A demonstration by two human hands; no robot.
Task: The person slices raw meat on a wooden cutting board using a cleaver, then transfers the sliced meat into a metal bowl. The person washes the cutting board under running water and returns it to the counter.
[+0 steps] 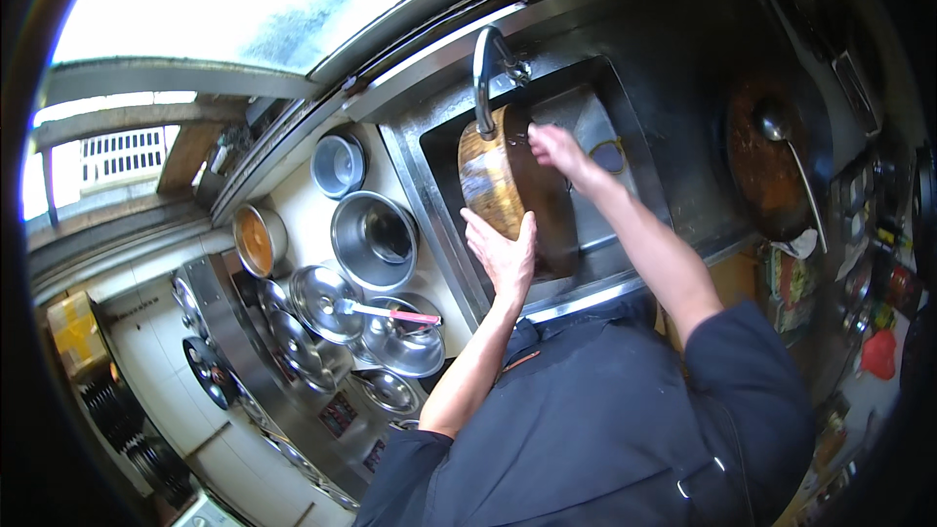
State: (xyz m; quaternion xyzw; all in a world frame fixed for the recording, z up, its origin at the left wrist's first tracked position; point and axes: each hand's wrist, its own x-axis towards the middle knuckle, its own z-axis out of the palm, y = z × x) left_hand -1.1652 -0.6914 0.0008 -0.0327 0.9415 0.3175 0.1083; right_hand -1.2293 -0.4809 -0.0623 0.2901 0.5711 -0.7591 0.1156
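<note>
A brown-stained round metal pan (490, 172) is tilted on its side in the sink (618, 95), its wall facing the window side. My left hand (505, 249) grips its near edge, thumb on one side and fingers against the stained wall. Over the pan's dark right-hand face is my right hand (560, 154), fingers curled; whether they hold anything is hidden. The chrome faucet (483, 80) arches over the pan, and its spout end overlaps the pan's upper part. A dark, yellow-rimmed object (609, 157) lies in the sink beyond my right wrist.
Left of the sink stand a deep steel pot (373, 241), a smaller pot (338, 165), a pot with orange contents (260, 241) and several steel bowls and lids. A red-handled utensil (402, 315) crosses a bowl. On the right, a ladle (772, 121) rests in a large wok (754, 168).
</note>
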